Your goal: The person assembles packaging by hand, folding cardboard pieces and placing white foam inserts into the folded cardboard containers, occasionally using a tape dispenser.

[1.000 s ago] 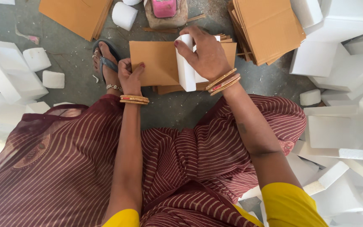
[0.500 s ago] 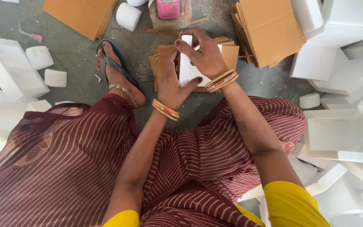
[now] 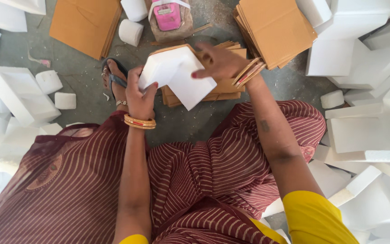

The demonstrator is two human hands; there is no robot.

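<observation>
At frame centre, left hand (image 3: 140,95) and right hand (image 3: 220,61), fingers clamped, hold a white foam corner piece (image 3: 177,77) above stacked cardboard sheets (image 3: 224,88).

Foam corner (image 3: 177,77): its left edge was covered by the left hand (image 3: 140,96), its right edge by the right hand (image 3: 220,61); the palm side of both hands faced away, so the grip itself was unseen; flat card stack (image 3: 224,86) under the corner was mostly hidden by it; pink object (image 3: 168,13) on a brown bag was cut off by the top edge, its kind unclear; card pile (image 3: 85,23) at top left and card pile (image 3: 276,27) at top right both ran past the top edge; foam blocks (image 3: 371,117) at right ran out of frame; sandalled foot (image 3: 116,81) was partly behind the left hand; small scrap (image 3: 44,63) on the floor was too small to identify.
</observation>
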